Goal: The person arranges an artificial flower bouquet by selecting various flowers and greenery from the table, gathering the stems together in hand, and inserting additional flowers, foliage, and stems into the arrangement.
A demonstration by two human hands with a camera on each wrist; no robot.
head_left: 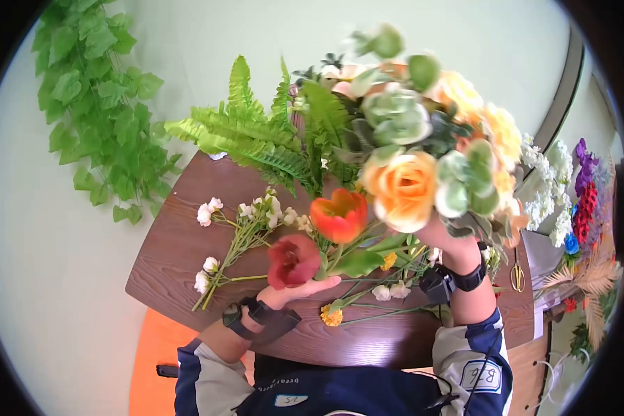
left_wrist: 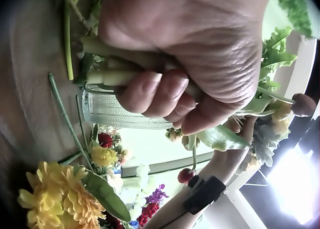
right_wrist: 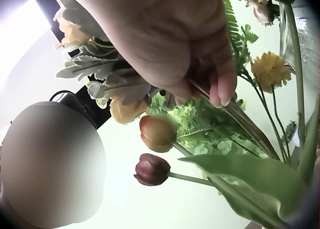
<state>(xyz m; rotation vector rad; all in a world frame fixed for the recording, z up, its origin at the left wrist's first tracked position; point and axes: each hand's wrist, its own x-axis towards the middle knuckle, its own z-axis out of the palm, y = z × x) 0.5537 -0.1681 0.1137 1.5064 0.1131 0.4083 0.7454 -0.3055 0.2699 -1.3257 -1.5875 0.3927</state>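
Note:
My left hand (head_left: 301, 290) is low over the table, fingers curled round thick green stems (left_wrist: 107, 78) in the left wrist view. An orange-red tulip (head_left: 338, 215) and a dark red tulip (head_left: 295, 262) rise above it. A ribbed glass vase (left_wrist: 125, 111) shows just behind those fingers. My right hand (right_wrist: 175, 44) grips the thin bundled stems (right_wrist: 240, 121) of a big bouquet of orange roses (head_left: 403, 187) and grey-green leaves (head_left: 395, 114). The bouquet is raised over the table's right side and hides part of that hand in the head view.
White rose sprigs (head_left: 243, 239) lie on the left of the brown table (head_left: 166, 243). Yellow flowers (head_left: 331, 315) and small white blooms (head_left: 392, 291) lie near its front. A fern (head_left: 256, 139) stands at the back. Gold-handled scissors (head_left: 517, 276) lie at the right edge.

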